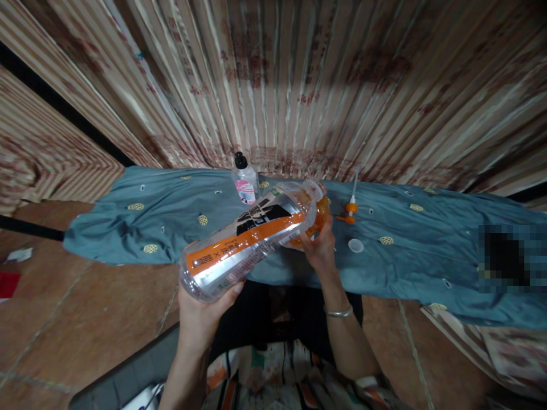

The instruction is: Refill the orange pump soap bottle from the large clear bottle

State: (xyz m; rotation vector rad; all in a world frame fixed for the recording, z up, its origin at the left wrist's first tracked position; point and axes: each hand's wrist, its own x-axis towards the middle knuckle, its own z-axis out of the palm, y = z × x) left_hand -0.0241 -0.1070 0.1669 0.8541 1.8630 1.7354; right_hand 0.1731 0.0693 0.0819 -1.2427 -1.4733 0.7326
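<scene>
My left hand (205, 310) grips the base of a large clear plastic bottle (248, 239) with an orange, black and silver label. The bottle is tilted nearly flat, its open neck over a small orange bottle (321, 215). My right hand (319, 246) holds that orange bottle from below, above a blue-grey cloth (128, 228). An orange pump head (351, 212) with a white tube lies on the cloth just right of the hands, and a white cap (355, 245) lies nearer me.
A small clear bottle (245, 181) with a black cap and pink label stands at the back of the cloth. Striped patterned curtains (299, 74) hang behind. Brown floor tiles (85, 319) spread to the left, and a grey object (128, 376) sits by my knees.
</scene>
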